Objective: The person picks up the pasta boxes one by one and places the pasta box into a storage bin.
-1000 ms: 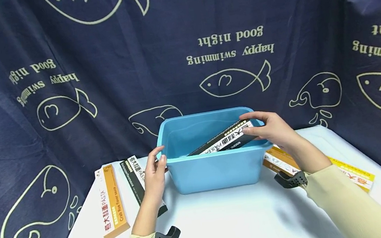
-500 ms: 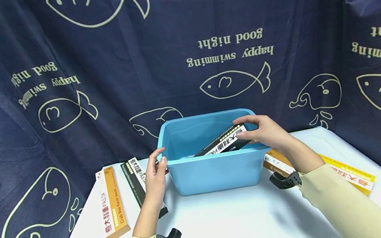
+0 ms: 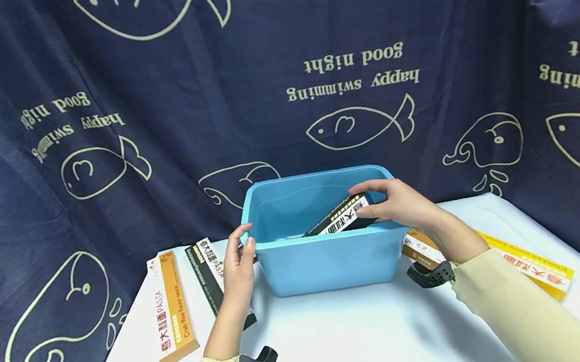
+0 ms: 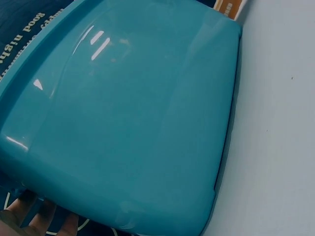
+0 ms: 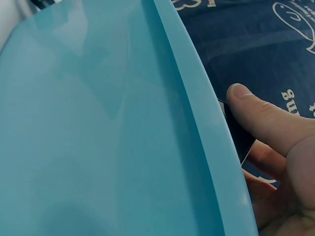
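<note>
A blue bin (image 3: 333, 263) stands at the middle of the table. My right hand (image 3: 398, 204) pinches the upper right end of a black and white pasta box (image 3: 339, 218), which slants down to the left inside the bin; its lower end is hidden behind the front wall. In the right wrist view the thumb and fingers of my right hand (image 5: 275, 142) hold the dark box end (image 5: 238, 130) beyond the rim. My left hand (image 3: 237, 266) grips the bin's left rim, its fingers (image 4: 44, 216) partly visible at the bin's edge in the left wrist view.
On the white table (image 3: 342, 337), an orange crab roe box (image 3: 178, 315) and another black pasta box (image 3: 207, 282) lie at left. Right of the bin lie an orange box (image 3: 422, 248) and a yellow box (image 3: 537, 268), partly under my right arm. A navy curtain (image 3: 258, 100) hangs behind.
My right hand has moved left and slightly down with the pasta box, which shows less above the bin's front rim. My left hand stays on the left rim.
</note>
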Action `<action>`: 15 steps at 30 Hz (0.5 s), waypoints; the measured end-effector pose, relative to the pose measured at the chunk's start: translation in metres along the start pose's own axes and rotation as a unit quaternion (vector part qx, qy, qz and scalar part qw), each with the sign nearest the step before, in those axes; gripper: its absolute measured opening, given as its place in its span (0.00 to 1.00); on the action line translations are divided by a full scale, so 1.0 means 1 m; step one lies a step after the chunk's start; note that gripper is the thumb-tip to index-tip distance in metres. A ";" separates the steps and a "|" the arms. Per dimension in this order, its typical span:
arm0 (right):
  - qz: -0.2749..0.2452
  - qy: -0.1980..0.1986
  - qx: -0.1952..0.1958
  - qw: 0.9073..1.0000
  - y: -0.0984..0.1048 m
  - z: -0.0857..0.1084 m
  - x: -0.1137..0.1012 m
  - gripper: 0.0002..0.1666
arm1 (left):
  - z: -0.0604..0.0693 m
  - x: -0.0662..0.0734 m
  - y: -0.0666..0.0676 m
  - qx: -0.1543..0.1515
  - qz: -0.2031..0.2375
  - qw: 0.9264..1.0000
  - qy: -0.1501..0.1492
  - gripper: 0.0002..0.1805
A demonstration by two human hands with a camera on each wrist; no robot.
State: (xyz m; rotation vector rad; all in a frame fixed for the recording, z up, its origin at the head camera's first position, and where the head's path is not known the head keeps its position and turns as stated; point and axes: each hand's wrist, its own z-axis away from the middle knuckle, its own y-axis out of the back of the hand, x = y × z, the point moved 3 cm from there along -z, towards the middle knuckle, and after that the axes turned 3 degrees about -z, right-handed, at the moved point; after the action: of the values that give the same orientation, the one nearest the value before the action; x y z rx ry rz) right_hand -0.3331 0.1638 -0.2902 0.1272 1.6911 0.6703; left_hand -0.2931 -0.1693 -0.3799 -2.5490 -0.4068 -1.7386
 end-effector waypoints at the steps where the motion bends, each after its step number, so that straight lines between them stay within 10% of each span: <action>1: 0.004 0.000 -0.001 1.000 0.000 0.000 0.000 0.32 | 0.000 0.001 0.000 -0.002 0.002 1.000 -0.001 0.21; 15: 0.070 0.004 -0.022 0.997 0.001 0.002 -0.001 0.30 | 0.001 0.001 -0.001 -0.001 -0.007 1.000 0.011 0.21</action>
State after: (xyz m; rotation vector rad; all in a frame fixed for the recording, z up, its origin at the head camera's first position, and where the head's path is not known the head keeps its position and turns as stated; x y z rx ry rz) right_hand -0.3314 0.1651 -0.2886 0.2135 1.6856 0.8133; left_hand -0.2924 -0.1676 -0.3798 -2.5332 -0.4241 -1.7700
